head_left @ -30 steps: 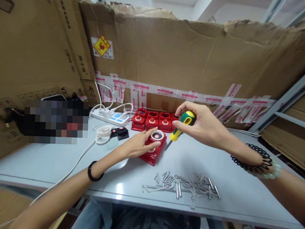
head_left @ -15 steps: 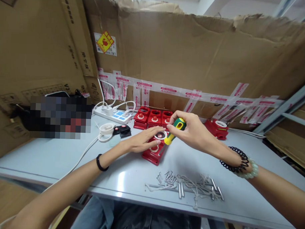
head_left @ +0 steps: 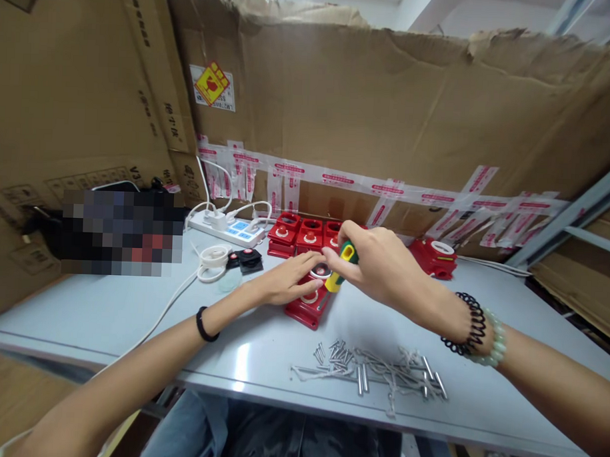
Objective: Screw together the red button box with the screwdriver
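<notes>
A red alarm-like box with a white ring lies on the table in front of me. My left hand holds it from the left side, fingers straight across its far part and thumb along the near side of the ring. In my right hand is a screwdriver with a green and yellow handle, gripped between thumb and fingers. Its shaft slants down to the near right part of the box, by a small screw-like spot. The left fingertips partly cover the box top.
Screws and metal rods with string lie near the table's front edge. More red boxes stand behind, another red box at right. White rings, black pieces and a power strip are left. Cardboard walls the back.
My right hand has rolled over and shifted slightly left, and the screwdriver handle has turned with it, now more upright. My left hand and the red box stay almost in place.
</notes>
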Demonstrator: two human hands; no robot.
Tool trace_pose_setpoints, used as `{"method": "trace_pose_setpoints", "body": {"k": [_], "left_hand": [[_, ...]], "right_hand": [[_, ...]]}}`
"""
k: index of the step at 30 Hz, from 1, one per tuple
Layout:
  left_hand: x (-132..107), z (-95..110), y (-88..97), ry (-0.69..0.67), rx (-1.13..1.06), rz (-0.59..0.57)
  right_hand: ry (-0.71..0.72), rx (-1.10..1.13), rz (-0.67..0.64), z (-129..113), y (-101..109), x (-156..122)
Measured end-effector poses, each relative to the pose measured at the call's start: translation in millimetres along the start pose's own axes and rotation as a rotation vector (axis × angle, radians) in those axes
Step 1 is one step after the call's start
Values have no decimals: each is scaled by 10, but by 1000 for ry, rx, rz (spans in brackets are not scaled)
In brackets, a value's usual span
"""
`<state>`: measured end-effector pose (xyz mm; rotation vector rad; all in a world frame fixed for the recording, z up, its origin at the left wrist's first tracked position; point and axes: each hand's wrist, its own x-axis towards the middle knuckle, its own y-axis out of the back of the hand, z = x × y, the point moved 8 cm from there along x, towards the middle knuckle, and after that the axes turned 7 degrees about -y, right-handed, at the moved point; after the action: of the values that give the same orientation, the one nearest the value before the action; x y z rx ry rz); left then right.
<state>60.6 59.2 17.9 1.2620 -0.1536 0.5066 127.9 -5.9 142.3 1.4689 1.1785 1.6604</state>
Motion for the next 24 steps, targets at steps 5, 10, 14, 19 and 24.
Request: {"method": "trace_pose_setpoints", "body": {"k": [5, 10, 14, 19, 24], "left_hand": [[-3, -8, -32, 7, -25, 9], [-3, -18, -32, 36, -70, 41], [14, 8, -11, 0, -71, 72], [16, 9, -25, -3, -46, 44], [14, -18, -43, 12, -62, 47]], "right_hand": [[30, -173, -52, -182, 18, 36], [271, 57, -259, -352, 66, -21], [309, 25, -386, -347, 56, -23], [154, -179, -244, -222, 67, 101], [354, -29, -437, -368, 39, -31]]}}
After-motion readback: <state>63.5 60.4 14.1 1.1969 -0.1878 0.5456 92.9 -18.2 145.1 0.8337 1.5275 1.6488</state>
